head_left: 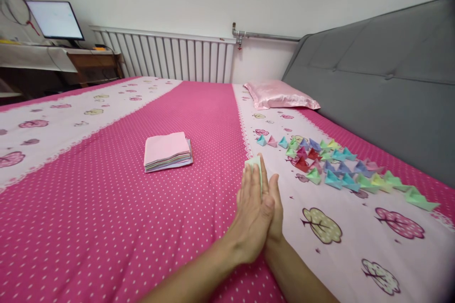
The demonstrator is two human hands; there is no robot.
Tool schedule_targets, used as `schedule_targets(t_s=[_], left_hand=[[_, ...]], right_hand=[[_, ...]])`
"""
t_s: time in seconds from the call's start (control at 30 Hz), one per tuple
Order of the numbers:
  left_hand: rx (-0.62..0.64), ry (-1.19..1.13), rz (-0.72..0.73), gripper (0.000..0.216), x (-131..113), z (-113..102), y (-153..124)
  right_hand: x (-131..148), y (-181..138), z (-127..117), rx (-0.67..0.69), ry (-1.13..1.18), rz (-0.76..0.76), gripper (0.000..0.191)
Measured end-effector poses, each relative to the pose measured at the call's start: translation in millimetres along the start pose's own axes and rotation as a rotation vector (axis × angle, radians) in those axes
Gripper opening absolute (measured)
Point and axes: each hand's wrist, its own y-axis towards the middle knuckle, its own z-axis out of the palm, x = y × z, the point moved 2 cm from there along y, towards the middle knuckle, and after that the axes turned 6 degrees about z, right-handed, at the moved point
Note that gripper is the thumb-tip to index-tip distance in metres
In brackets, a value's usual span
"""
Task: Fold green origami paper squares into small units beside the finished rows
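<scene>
A pale green sheet of folded paper (253, 161) is pressed between my two palms, over the pink dotted part of the bed. My left hand (251, 215) lies flat against it from the left, fingers straight and together. From the right, my right hand (276, 210) presses back, mostly hidden behind the left one. Only the paper's top edge shows above the fingers; its full shape is hidden. To the left rests a stack of coloured paper squares (168, 150) with a pink sheet on top. Several folded paper boats (333, 179) in many colours stand in rows to the right.
The bed's cover (106, 227) is pink and white with printed trees. A pink pillow (280, 94) leans near the grey headboard (387, 75). Behind the bed are a white radiator (170, 54) and, at far left, a monitor (56, 20) on a desk (35, 59).
</scene>
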Motion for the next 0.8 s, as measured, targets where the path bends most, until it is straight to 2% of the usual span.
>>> schedule_targets(t_s=[0.17, 0.27, 0.4, 0.5, 0.63, 0.8], left_hand=[[0.087, 0.396, -0.019, 0.062, 4, -5, 3], [0.103, 0.596, 0.025, 0.063, 4, -10, 8], [0.122, 0.737, 0.103, 0.064, 4, -23, 16], [0.092, 0.683, 0.071, 0.064, 5, -26, 18], [-0.007, 0.463, -0.041, 0.066, 8, -17, 11], [-0.174, 0.183, -0.132, 0.069, 11, -8, 6]], right_hand=[[2, -3, 7, 0.046, 0.300, 0.232, 0.054], [7, -4, 12, 0.061, 0.530, 0.387, 0.051], [7, -3, 13, 0.130, 0.561, 0.437, 0.054], [2, -4, 13, 0.140, 0.497, 0.442, 0.058], [-4, -10, 14, 0.088, 0.392, 0.439, 0.060], [-12, -17, 17, 0.065, 0.272, 0.303, 0.060]])
